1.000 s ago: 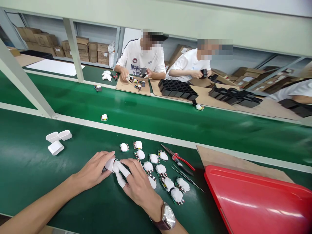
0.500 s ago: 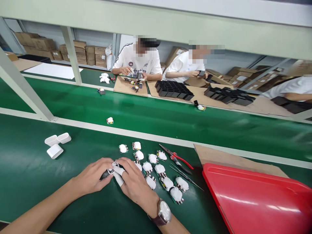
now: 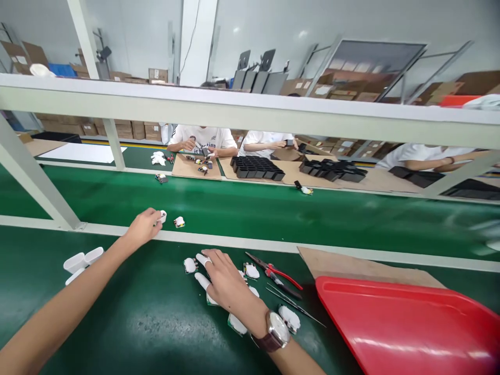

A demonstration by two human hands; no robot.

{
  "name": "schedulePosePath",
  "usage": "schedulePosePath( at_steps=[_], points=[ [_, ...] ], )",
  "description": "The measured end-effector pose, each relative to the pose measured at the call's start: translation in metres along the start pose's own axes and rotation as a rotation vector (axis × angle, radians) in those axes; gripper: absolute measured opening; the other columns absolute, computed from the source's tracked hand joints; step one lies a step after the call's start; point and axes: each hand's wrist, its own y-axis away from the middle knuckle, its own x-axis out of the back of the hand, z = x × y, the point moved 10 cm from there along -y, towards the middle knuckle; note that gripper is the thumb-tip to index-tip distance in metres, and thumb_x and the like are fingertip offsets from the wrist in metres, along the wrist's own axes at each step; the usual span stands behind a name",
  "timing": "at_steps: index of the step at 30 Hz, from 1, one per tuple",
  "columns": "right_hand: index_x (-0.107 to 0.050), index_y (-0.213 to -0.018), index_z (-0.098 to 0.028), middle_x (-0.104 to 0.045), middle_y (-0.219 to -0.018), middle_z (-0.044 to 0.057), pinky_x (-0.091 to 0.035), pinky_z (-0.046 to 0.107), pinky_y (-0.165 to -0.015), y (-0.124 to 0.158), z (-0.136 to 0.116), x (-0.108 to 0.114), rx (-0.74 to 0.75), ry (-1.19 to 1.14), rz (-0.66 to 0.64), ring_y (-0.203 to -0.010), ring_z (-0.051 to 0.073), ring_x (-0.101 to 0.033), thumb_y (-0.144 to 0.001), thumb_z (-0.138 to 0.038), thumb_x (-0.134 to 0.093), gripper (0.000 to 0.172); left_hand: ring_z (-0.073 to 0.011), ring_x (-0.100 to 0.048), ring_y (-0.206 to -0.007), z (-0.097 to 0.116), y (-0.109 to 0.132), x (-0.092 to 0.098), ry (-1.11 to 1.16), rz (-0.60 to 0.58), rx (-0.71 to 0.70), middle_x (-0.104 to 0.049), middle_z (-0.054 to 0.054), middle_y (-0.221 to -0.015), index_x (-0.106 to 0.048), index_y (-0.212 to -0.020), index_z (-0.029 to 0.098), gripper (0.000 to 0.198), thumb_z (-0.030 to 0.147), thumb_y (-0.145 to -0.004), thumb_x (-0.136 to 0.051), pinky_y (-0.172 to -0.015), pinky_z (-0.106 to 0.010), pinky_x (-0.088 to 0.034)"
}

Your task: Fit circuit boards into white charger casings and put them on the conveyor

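Observation:
My left hand (image 3: 144, 227) is stretched out over the green belt, its fingers closed around a white oval plastic housing (image 3: 163, 216). Just right of it on the belt lies a small circuit board topped with a white lump (image 3: 179, 222). My right hand (image 3: 224, 276), with white finger cots on thumb and index finger, hovers over a group of similar boards. Its thumb and index finger are apart and nothing shows between them. One such board (image 3: 190, 265) lies left of the index fingertip; others are partly hidden under the hand and wrist.
White oval housings (image 3: 74, 263) sit at left, partly behind my left forearm. Red-handled pliers (image 3: 275, 273) and tweezers (image 3: 295, 303) lie right of the boards, beside a red bin (image 3: 406, 323). A pale rail (image 3: 234, 242) borders the belt. Across it, people handle black cases (image 3: 258, 169).
My left hand has moved forward onto the belt with the housing. My right hand has let go of the housing and shifted right over the boards. The view has tilted up.

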Motion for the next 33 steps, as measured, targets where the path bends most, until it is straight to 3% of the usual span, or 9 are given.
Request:
schedulePosePath(
  at_steps=[3, 7, 11, 15, 18, 21, 24, 28, 33],
  points=[
    [-0.068, -0.115, -0.014, -0.062, -0.139, 0.017, -0.049, 0.049, -0.109, -0.018, 0.010, -0.007, -0.055, 0.001, -0.099, -0.127, 0.034, -0.056, -0.085, -0.003, -0.062, 0.032, -0.0274, -0.073, -0.079, -0.028, -0.032, -0.010, -0.029, -0.028, 0.099, -0.069, -0.013, -0.096, -0.070, -0.094, 0.016, 0.014, 0.014, -0.092, -0.056, -0.074, -0.036, -0.058],
    [-0.066, -0.123, -0.013, -0.061, -0.141, 0.018, -0.045, 0.048, -0.110, -0.061, 0.038, -0.022, -0.147, 0.007, -0.141, -0.127, 0.033, -0.057, -0.097, -0.019, -0.062, 0.027, -0.0298, -0.075, -0.089, -0.028, -0.027, -0.016, -0.026, -0.055, 0.115, -0.072, -0.013, -0.106, -0.072, -0.102, 0.019, 0.013, 0.020, -0.091, -0.064, -0.077, -0.037, -0.059],
    [-0.065, -0.126, -0.009, -0.066, -0.126, 0.021, -0.049, 0.047, -0.101, -0.121, 0.070, -0.043, -0.244, 0.009, -0.168, -0.114, 0.033, -0.064, -0.099, -0.031, -0.066, 0.035, -0.0352, -0.064, -0.128, -0.023, 0.001, 0.023, -0.022, 0.026, 0.101, -0.062, -0.016, -0.143, -0.064, -0.131, 0.020, 0.037, 0.034, -0.096, -0.065, -0.097, -0.043, -0.058],
    [-0.066, -0.117, -0.011, -0.067, -0.118, 0.014, -0.049, 0.046, -0.099, -0.154, 0.062, -0.048, -0.211, -0.042, -0.196, -0.111, 0.029, -0.063, -0.099, -0.026, -0.064, 0.023, -0.0324, -0.063, -0.128, -0.030, 0.063, 0.081, -0.013, 0.131, 0.073, -0.067, -0.013, -0.136, -0.062, -0.135, 0.021, 0.043, 0.048, -0.103, -0.056, -0.100, -0.043, -0.056],
    [-0.067, -0.106, -0.013, -0.066, -0.116, 0.015, -0.048, 0.041, -0.100, -0.139, 0.016, -0.044, -0.037, -0.140, -0.225, -0.112, 0.028, -0.061, -0.097, -0.018, -0.061, 0.013, -0.0282, -0.073, -0.103, -0.048, 0.128, 0.104, -0.029, 0.108, 0.115, -0.072, -0.009, -0.124, -0.066, -0.129, 0.024, 0.044, 0.057, -0.103, -0.053, -0.081, -0.037, -0.060],
    [-0.066, -0.106, -0.020, -0.067, -0.112, 0.007, -0.049, 0.033, -0.097, -0.091, -0.046, -0.044, 0.213, -0.282, -0.307, -0.107, 0.023, -0.061, -0.092, -0.022, -0.069, 0.015, -0.0270, -0.074, -0.086, -0.072, 0.190, 0.093, -0.129, -0.047, 0.214, -0.074, -0.008, -0.118, -0.070, -0.124, 0.026, 0.042, 0.058, -0.102, -0.054, -0.061, -0.033, -0.056],
    [-0.065, -0.112, -0.020, -0.069, -0.112, 0.006, -0.052, 0.034, -0.094, -0.037, -0.089, -0.043, 0.411, -0.385, -0.357, -0.104, 0.023, -0.062, -0.090, -0.012, -0.067, 0.024, -0.0334, -0.073, -0.096, -0.078, 0.227, 0.077, -0.249, -0.053, 0.207, -0.074, -0.011, -0.121, -0.072, -0.120, 0.024, 0.037, 0.052, -0.101, -0.055, -0.066, -0.039, -0.059],
    [-0.061, -0.125, -0.015, -0.058, -0.141, 0.015, -0.049, 0.046, -0.112, -0.006, -0.089, -0.033, 0.341, -0.325, -0.215, -0.130, 0.031, -0.053, -0.092, -0.012, -0.071, 0.034, -0.0390, -0.065, -0.114, -0.064, 0.240, 0.064, -0.283, 0.100, 0.120, -0.070, -0.015, -0.122, -0.073, -0.109, 0.022, 0.027, 0.042, -0.103, -0.054, -0.092, -0.053, -0.059],
    [-0.065, -0.113, -0.014, -0.061, -0.119, 0.015, -0.059, 0.051, -0.097, 0.005, -0.086, -0.033, 0.159, -0.199, -0.122, -0.107, 0.032, -0.061, -0.098, -0.034, -0.071, 0.025, -0.0365, -0.062, -0.121, -0.041, 0.224, 0.047, -0.063, 0.101, 0.046, -0.066, -0.015, -0.130, -0.067, -0.126, 0.022, 0.029, 0.032, -0.104, -0.051, -0.103, -0.059, -0.055]
  ],
)
